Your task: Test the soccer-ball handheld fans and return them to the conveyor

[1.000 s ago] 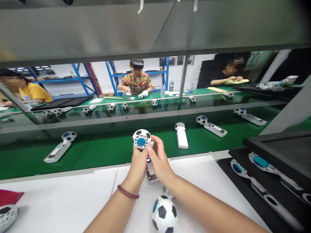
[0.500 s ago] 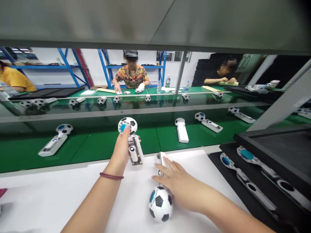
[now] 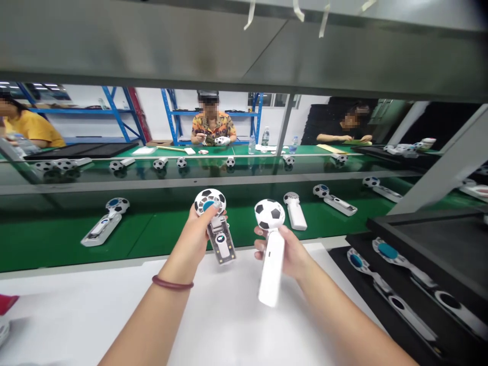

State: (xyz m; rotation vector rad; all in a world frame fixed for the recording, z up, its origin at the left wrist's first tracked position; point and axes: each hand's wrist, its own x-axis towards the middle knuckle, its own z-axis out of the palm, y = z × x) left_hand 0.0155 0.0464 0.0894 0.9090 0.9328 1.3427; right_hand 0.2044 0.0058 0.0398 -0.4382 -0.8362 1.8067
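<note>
My left hand (image 3: 204, 223) grips a football-patterned handheld fan (image 3: 221, 245), its thumb on the round head beside a blue disc. That fan's handle shows its inner side, with a small oval display and exposed parts. In my right hand (image 3: 287, 249) is a second football-patterned handheld fan (image 3: 271, 269), held by the neck with its ball head up. The smooth white back of its handle faces me, tilted, above the white sheet (image 3: 213, 325). Both fans are apart from each other.
Ahead runs a green conveyor (image 3: 160, 234) carrying several more fans, including a white one (image 3: 296, 212) near my right hand. Black trays (image 3: 427, 218) with fans stand at right. A grey shelf (image 3: 152, 46) hangs overhead. Co-workers (image 3: 213, 124) sit across the line.
My right hand has picked up the fan from the white sheet and lifted it beside the left one. The left hand still holds its fan, moved slightly right.
</note>
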